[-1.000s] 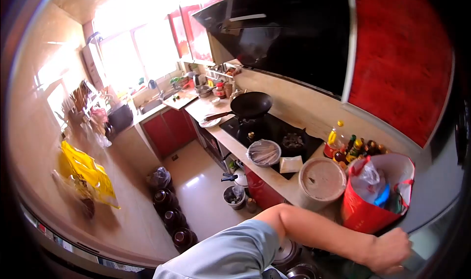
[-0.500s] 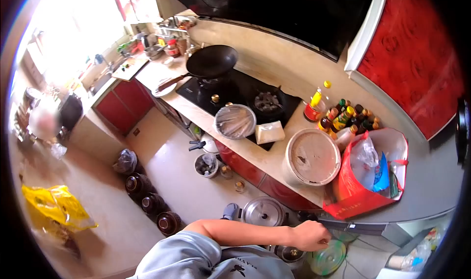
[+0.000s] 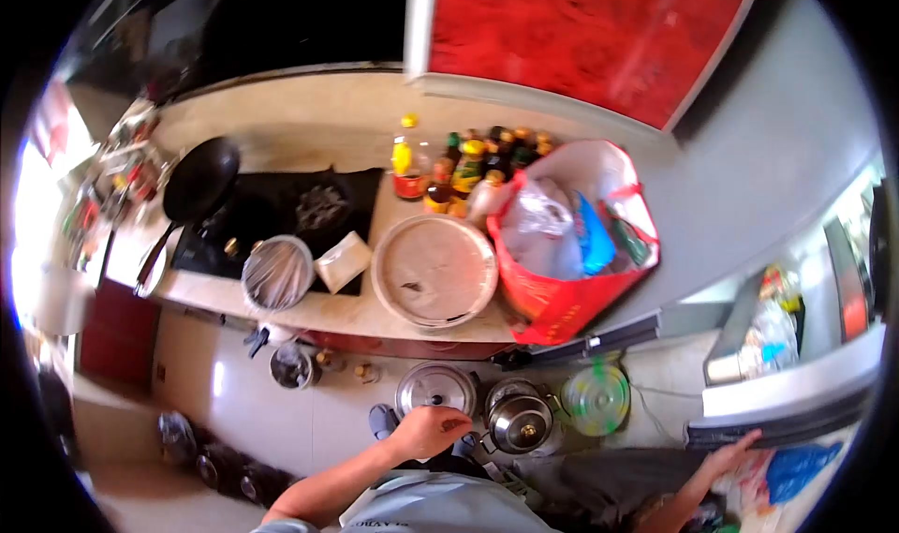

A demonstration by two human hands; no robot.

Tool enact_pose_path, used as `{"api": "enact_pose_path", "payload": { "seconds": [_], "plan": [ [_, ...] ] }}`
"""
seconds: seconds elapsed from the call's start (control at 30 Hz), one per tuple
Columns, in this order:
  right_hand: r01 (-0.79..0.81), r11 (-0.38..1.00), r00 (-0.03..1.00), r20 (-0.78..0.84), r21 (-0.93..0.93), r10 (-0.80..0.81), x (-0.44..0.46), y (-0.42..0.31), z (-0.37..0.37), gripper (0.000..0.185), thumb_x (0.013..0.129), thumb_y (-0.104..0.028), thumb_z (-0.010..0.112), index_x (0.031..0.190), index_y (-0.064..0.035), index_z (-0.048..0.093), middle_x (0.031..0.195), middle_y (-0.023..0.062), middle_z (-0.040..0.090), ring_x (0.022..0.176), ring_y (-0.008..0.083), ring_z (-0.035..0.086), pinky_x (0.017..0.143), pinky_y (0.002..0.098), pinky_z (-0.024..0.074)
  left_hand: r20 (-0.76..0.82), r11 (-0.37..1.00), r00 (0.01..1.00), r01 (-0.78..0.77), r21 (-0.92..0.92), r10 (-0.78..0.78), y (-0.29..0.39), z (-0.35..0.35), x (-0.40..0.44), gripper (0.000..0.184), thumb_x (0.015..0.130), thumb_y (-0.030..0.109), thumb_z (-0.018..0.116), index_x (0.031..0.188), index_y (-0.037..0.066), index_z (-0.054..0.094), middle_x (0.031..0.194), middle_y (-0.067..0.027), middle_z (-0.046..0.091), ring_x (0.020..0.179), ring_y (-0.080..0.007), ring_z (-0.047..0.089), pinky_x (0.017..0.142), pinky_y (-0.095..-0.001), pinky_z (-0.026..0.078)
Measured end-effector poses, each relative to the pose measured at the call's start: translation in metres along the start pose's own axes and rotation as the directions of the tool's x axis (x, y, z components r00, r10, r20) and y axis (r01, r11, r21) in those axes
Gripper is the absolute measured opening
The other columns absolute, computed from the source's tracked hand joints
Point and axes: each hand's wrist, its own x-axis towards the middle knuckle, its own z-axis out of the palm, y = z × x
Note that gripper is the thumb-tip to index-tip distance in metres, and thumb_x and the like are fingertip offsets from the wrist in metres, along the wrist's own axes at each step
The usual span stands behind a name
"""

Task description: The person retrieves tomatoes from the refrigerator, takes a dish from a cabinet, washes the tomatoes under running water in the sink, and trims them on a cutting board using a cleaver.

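My left hand [image 3: 429, 432] is closed above the floor, in front of a lidded steel pot [image 3: 436, 389]. A small reddish-brown patch shows at its fingers, but I cannot make out what it is. At the lower right my right hand [image 3: 730, 456] has its fingers stretched out by the dark edge of an open drawer or door [image 3: 796, 419]; whether it touches that edge is unclear. Nothing shows in it. Just beyond it lie blue and clear plastic bags [image 3: 802, 469]. Another steel pot [image 3: 521, 424] and a green round lid or basin [image 3: 596, 399] are on the floor between my hands.
On the counter [image 3: 361, 316] are a black wok [image 3: 202, 179], a plastic-covered bowl [image 3: 278, 273], a white block [image 3: 344, 262], a large round tub [image 3: 434, 271], several bottles [image 3: 468, 168] and a red bag [image 3: 562, 301]. Dark jars [image 3: 220, 467] stand on the floor at the lower left.
The view has swung to the right and down, so the counter items appear further left. My right hand has come into view. My left hand, closed throughout, now appears lower and further left.
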Motion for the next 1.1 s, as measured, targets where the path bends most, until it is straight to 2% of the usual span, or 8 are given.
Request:
{"api": "enact_pose_path", "payload": {
  "seconds": [0.07,0.4,0.5,0.57,0.6,0.67,0.93,1.1],
  "plan": [
    [-0.418,0.866,0.908,0.12,0.273,0.4,-0.007,0.019,0.0,0.079,0.098,-0.045,0.055,0.144,0.014,0.03,0.146,0.03,0.038,0.126,0.0345,0.047,0.106,0.0403,0.0385,-0.025,1.0,1.0,-0.006,-0.029,0.006,0.018,-0.008,0.007,0.018,0.088,0.018,0.07,0.099,0.005,0.073,0.087,-0.0144,0.072,0.074,-0.021,0.07,0.069,-0.0311,0.056],
    [-0.285,0.861,0.959,0.135,0.422,0.25,-0.015,0.025,-0.006,0.062,0.102,-0.029,0.053,0.141,0.0145,0.034,0.145,0.0266,0.04,0.127,0.0304,0.046,0.109,0.0382,0.0332,-0.327,0.835,0.837,-0.246,0.491,0.439,0.155,-0.067,0.175,0.024,0.083,0.019,0.073,0.101,0.004,0.072,0.093,-0.0137,0.072,0.085,-0.0275,0.072,0.079,-0.0378,0.056],
    [-0.278,0.848,0.96,0.119,0.45,0.252,-0.016,0.023,-0.005,0.061,0.102,-0.029,0.052,0.141,0.0143,0.035,0.145,0.0261,0.04,0.126,0.0303,0.046,0.109,0.0374,0.0333,-0.158,0.297,0.536,-0.183,0.937,0.829,0.158,-0.07,0.272,0.034,0.08,0.028,0.073,0.11,0.011,0.069,0.095,-0.0067,0.071,0.09,-0.0306,0.068,0.091,-0.0405,0.049],
    [-0.283,0.849,0.959,0.108,0.446,0.263,-0.017,0.035,-0.004,0.061,0.102,-0.032,0.052,0.14,0.0141,0.037,0.143,0.0255,0.043,0.126,0.0302,0.046,0.108,0.0375,0.0337,-0.019,0.102,0.806,-0.052,0.993,0.592,0.144,-0.084,0.321,0.033,0.081,0.027,0.068,0.112,0.015,0.07,0.101,-0.0082,0.07,0.095,-0.0304,0.068,0.091,-0.0412,0.049],
    [-0.306,0.852,0.952,0.117,0.424,0.284,-0.016,0.047,-0.006,0.061,0.102,-0.032,0.052,0.14,0.0135,0.038,0.143,0.0248,0.043,0.125,0.0296,0.047,0.107,0.0377,0.0351,0.001,0.097,0.974,-0.023,0.995,0.228,0.148,-0.094,0.334,0.033,0.082,0.026,0.065,0.113,0.015,0.07,0.105,-0.0106,0.07,0.098,-0.03,0.068,0.089,-0.0418,0.05],
    [-0.36,0.854,0.933,0.13,0.375,0.337,-0.02,0.074,-0.008,0.059,0.102,-0.032,0.053,0.139,0.0122,0.039,0.142,0.0234,0.044,0.123,0.0285,0.048,0.104,0.038,0.0378,-0.196,0.385,0.873,0.01,0.923,0.446,0.151,-0.11,0.346,0.024,0.084,0.023,0.059,0.103,0.017,0.071,0.097,-0.0128,0.07,0.089,-0.0317,0.069,0.077,-0.0465,0.055],
    [-0.466,0.873,0.885,0.064,0.141,0.462,-0.001,0.145,-0.027,0.059,0.102,-0.036,0.047,0.138,0.0102,0.042,0.139,0.0248,0.046,0.121,0.0321,0.049,0.104,0.0408,0.0366,-0.384,0.708,0.81,-0.054,0.704,0.444,0.163,-0.133,0.338,0.017,0.083,0.02,0.066,0.09,0.005,0.071,0.079,-0.0184,0.068,0.07,-0.0367,0.066,0.064,-0.0412,0.052],
    [-0.431,0.902,0.902,-0.003,-0.009,0.431,0.004,0.201,-0.046,0.055,0.104,-0.033,0.042,0.142,0.0061,0.04,0.142,0.0302,0.041,0.126,0.0399,0.044,0.108,0.0449,0.0335,-0.511,0.946,0.809,-0.161,0.281,0.289,0.15,-0.153,0.354,0.025,0.086,0.025,0.071,0.085,0.001,0.068,0.063,-0.0032,0.061,0.062,-0.0083,0.06,0.055,-0.0328,0.049]
  ]
}}
